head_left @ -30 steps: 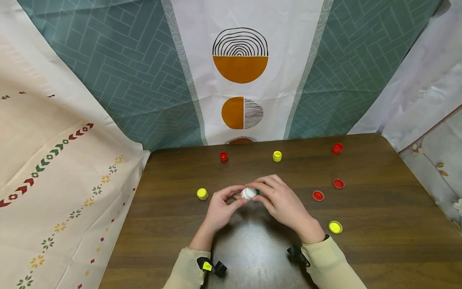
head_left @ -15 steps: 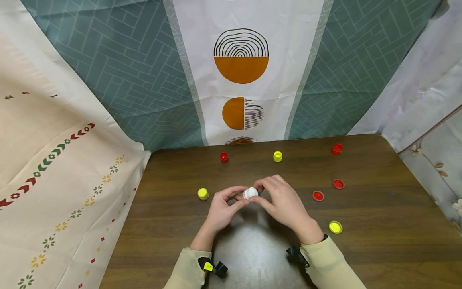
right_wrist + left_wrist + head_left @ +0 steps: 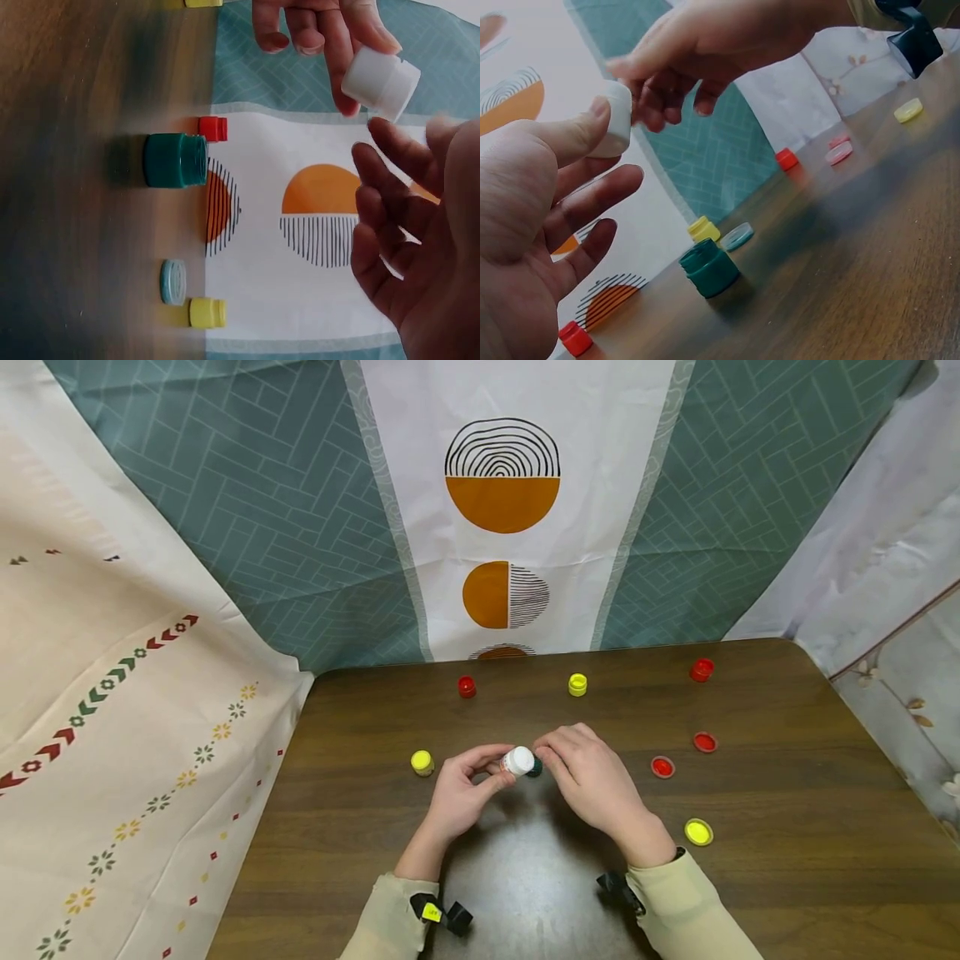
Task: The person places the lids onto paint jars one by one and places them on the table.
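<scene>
My left hand (image 3: 459,795) pinches a small white jar (image 3: 519,761) between thumb and fingers, above the table. In the right wrist view the white jar (image 3: 381,81) is tilted, its lidded end toward my right hand (image 3: 424,225). My right hand (image 3: 594,781) hovers close beside that end, its fingers loosely bent and holding nothing; its thumb is blurred. Below them a dark green jar (image 3: 709,268) stands on the table without a lid. A teal-rimmed lid (image 3: 737,236) lies behind it, hidden by the hands in the head view.
Along the back of the wooden table (image 3: 337,860) stand a red jar (image 3: 467,687), a yellow jar (image 3: 577,685) and another red jar (image 3: 702,671). A second yellow jar (image 3: 422,763) is at left. Red lids (image 3: 663,767) and a yellow lid (image 3: 699,832) lie at right.
My right fingers have come off the end of the white jar and drawn slightly to the right. My left hand keeps its hold and has barely moved. The green jar shows more now.
</scene>
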Demonstrator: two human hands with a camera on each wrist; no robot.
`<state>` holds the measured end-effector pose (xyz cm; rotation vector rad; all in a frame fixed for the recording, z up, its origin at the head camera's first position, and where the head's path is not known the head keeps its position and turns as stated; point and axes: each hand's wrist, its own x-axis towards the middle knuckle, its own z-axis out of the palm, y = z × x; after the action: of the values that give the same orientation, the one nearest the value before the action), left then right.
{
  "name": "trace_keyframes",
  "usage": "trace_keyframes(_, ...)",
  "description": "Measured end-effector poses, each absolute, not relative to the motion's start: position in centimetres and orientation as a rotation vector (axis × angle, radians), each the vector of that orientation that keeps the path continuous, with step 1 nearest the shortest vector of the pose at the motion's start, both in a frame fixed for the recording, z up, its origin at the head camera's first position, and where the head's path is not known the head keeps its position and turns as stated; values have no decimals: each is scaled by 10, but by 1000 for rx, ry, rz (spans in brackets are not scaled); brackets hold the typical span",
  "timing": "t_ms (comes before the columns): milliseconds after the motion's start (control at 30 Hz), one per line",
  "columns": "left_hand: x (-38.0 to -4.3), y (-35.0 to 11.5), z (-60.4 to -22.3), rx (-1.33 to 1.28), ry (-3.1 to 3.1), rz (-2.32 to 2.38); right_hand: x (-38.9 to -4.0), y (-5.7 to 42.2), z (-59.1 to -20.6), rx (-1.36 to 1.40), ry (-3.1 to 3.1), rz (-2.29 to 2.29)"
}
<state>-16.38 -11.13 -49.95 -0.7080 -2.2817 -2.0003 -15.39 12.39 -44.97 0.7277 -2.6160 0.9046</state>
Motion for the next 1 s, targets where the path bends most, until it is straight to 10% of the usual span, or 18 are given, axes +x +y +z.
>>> trace_keyframes(1000,-163,-114,-498,-739,-2275,-2029,-158,125,-451,945,-2469,835)
